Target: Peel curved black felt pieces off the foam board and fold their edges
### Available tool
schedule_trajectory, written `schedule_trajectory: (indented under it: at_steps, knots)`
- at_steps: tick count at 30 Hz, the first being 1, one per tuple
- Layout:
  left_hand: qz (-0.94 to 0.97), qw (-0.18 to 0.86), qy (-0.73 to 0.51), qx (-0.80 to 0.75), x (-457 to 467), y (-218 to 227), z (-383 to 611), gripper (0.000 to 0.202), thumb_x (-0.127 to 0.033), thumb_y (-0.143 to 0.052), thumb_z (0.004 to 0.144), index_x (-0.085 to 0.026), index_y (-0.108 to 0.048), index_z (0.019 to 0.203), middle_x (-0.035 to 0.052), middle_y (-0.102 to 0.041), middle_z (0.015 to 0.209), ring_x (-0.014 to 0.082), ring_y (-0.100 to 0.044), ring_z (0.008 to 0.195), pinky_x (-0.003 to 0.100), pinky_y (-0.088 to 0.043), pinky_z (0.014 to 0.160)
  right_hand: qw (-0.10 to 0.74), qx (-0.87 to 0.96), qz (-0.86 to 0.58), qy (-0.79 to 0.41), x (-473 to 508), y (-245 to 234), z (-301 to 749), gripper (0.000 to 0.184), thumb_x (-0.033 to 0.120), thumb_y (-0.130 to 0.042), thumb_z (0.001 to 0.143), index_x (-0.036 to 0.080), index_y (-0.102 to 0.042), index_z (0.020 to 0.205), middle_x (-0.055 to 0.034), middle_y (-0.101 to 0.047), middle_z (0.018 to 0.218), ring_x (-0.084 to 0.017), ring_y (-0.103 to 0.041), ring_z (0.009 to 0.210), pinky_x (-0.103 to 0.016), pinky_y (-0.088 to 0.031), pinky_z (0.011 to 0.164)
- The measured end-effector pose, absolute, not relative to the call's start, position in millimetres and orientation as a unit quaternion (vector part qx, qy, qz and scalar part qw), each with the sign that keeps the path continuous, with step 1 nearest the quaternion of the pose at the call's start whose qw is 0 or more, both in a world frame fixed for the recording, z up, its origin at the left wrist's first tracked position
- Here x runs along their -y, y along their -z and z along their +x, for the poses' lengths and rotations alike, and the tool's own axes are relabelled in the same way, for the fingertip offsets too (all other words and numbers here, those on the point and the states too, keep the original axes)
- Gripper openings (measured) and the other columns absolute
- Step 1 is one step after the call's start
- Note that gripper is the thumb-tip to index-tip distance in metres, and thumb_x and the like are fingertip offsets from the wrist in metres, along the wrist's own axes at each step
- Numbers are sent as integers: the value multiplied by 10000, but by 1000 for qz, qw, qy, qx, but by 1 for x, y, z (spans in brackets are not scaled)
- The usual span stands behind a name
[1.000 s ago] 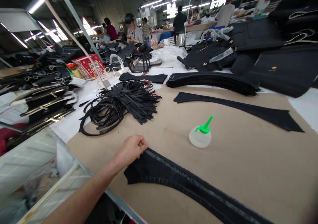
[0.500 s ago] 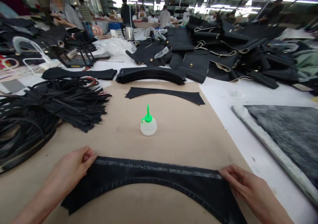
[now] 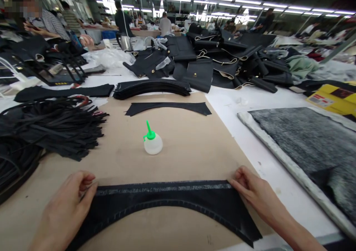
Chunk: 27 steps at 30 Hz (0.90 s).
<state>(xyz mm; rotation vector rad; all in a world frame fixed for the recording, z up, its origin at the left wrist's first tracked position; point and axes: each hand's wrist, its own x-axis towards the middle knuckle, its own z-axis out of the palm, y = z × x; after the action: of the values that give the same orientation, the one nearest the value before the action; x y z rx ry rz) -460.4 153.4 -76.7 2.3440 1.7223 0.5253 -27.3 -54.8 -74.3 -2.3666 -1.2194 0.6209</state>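
Note:
A curved black fabric piece [image 3: 167, 195] lies across the brown board in front of me, its straight edge away from me and its arched, stitched edge toward me. A greyish, glue-like strip runs along the straight edge. My left hand [image 3: 69, 195] pinches the far left corner, thumb against bent fingers. At the opposite corner my right hand [image 3: 250, 188] grips the same edge between thumb and fingers. Beyond the piece stands a round, translucent squeeze bottle [image 3: 153, 145] with a green nozzle. Farther off lie a single similar black piece [image 3: 169, 107] and a stack of such pieces [image 3: 151, 88].
Bundled black strips [image 3: 55, 125] spread over the left side of the brown board [image 3: 189, 143]. Black bags [image 3: 194, 65] are heaped at the back. On the right are a grey fuzzy sheet [image 3: 303, 143] and a yellow box [image 3: 333, 97]. People work in the background.
My view has swung to the right, shifting the scene leftward and bringing the yellow box into sight. Both hands keep hold of the fabric piece, whose straight edge now looks more level.

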Motion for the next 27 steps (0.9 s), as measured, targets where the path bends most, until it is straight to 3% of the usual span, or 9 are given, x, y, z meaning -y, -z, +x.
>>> schedule_trajectory:
  at_steps: [3, 6, 10, 17, 27]
  knots:
    - [884, 96, -235, -393, -117, 62, -407, 219, -306, -393, 921, -258, -541, 1075, 39, -587, 1076, 200, -580, 988, 325, -486, 862, 216, 464, -829, -225, 56, 75, -28, 265, 503, -419, 891, 247, -489, 889, 25, -485, 608, -186, -503, 580, -301, -364, 578]
    - [946, 86, -207, -235, -83, 63, -361, 400, -111, -374, 870, -236, -524, 1220, 69, -598, 1108, 200, -575, 989, 311, -506, 836, 225, 496, -805, -233, 56, 71, -30, 296, 481, -353, 954, 252, -541, 974, -23, -592, 840, -202, -565, 768, -305, -413, 693]
    - [972, 48, -162, -163, -56, 74, -329, 539, -48, -390, 762, -151, -498, 1280, 129, -612, 1106, 263, -586, 941, 403, -540, 764, 199, 574, -773, -182, 47, 52, -46, 277, 410, -350, 983, 260, -569, 1060, -59, -557, 1090, -206, -560, 901, -316, -420, 787]
    - [961, 52, -143, -230, -44, 77, -315, 362, -142, -499, 878, -161, -515, 1240, 102, -590, 1143, 251, -560, 974, 394, -534, 791, 83, 773, -612, -144, 3, 22, -95, 153, 140, -495, 916, 217, -566, 1027, -44, -557, 1002, -216, -499, 950, -392, -382, 876]
    - [961, 71, -118, -239, -41, 79, -318, 417, -135, -541, 869, -182, -477, 1278, 86, -556, 1182, 248, -527, 1024, 393, -494, 857, -50, 839, -536, -81, -22, 19, -108, 85, 116, -491, 849, 197, -510, 870, -27, -539, 883, -206, -490, 821, -359, -380, 796]
